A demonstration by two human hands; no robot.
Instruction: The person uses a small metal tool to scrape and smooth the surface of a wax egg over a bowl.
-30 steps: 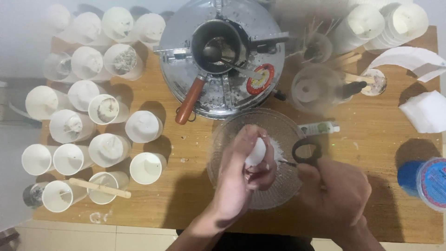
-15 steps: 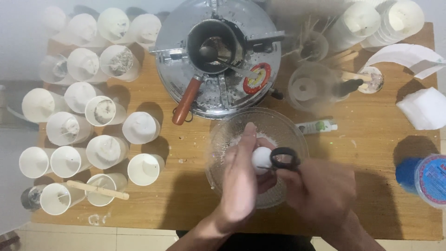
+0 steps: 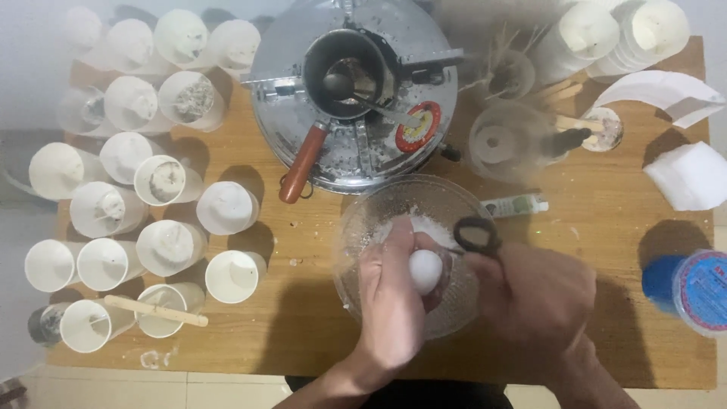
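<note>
White ball (image 3: 425, 270) sits clasped in our left hand (image 3: 394, 299) over the glass bowl (image 3: 363, 216), while our right hand (image 3: 534, 291), just beside it, grips black scissors (image 3: 477, 235).

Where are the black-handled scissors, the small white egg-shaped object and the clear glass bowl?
Black-handled scissors (image 3: 477, 235), head view, on the handle loop.
Small white egg-shaped object (image 3: 425, 271), head view, on its rounded middle.
Clear glass bowl (image 3: 394, 198), head view, on its far rim.
</note>
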